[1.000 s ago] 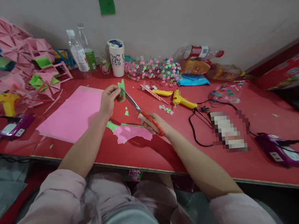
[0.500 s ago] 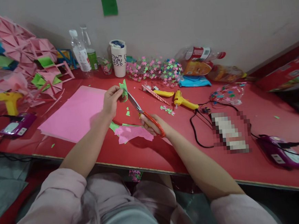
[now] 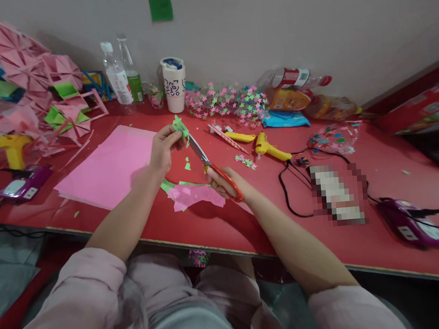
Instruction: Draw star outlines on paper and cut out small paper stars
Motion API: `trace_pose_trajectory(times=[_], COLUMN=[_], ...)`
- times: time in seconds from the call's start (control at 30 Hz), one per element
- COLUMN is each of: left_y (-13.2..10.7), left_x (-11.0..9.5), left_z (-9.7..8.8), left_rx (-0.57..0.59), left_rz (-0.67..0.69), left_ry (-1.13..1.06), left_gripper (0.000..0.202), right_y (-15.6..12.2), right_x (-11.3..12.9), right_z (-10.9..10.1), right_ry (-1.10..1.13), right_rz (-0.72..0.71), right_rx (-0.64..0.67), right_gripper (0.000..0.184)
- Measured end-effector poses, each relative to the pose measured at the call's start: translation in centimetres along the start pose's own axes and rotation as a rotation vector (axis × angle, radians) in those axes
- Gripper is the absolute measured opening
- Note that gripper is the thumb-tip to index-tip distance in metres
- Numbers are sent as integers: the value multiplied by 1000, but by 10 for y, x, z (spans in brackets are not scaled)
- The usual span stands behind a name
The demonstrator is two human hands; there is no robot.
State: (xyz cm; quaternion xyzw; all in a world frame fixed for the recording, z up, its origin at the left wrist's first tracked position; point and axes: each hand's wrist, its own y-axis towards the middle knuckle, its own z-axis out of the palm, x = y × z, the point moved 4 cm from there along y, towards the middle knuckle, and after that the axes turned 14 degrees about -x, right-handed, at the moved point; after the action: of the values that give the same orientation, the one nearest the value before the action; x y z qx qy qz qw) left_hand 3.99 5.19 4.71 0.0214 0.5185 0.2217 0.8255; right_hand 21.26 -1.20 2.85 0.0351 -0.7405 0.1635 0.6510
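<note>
Between the thumb and fingers of my left hand (image 3: 165,147) is a small piece of green paper (image 3: 179,124) with jagged edges. My right hand (image 3: 226,183) is closed around the red handles of a pair of scissors (image 3: 202,155). Their blades point up and left, with the tips at the green paper. Below the blades lie small green scraps (image 3: 187,164). Torn-edged pink paper (image 3: 195,196) rests on green paper near the right hand. A stack of pink sheets (image 3: 109,163) lies under and left of my left forearm.
Beyond my hands stand a white cup (image 3: 174,87) and bottles (image 3: 117,78). Small paper stars (image 3: 226,103) are heaped by the wall. To the right lie a yellow cutter (image 3: 240,137), a yellow glue gun (image 3: 272,150) and a black cable. Pink folded paper (image 3: 29,68) piles up at left.
The green paper has turned in my left fingers and looks more bunched and pointed. The scissor blades have shifted slightly against it. My right hand stays in nearly the same place.
</note>
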Motion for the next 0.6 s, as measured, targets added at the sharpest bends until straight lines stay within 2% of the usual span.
trace_pose_trajectory(times=[0.6], left_y=[-8], left_x=[8], left_z=[6], left_rx=[-49], left_rz=[-14], left_ry=[-2], left_gripper=[24], right_y=[-8], right_x=[0], right_z=[17], right_ry=[-45], right_rz=[-6], right_rx=[-108], right_gripper=[42])
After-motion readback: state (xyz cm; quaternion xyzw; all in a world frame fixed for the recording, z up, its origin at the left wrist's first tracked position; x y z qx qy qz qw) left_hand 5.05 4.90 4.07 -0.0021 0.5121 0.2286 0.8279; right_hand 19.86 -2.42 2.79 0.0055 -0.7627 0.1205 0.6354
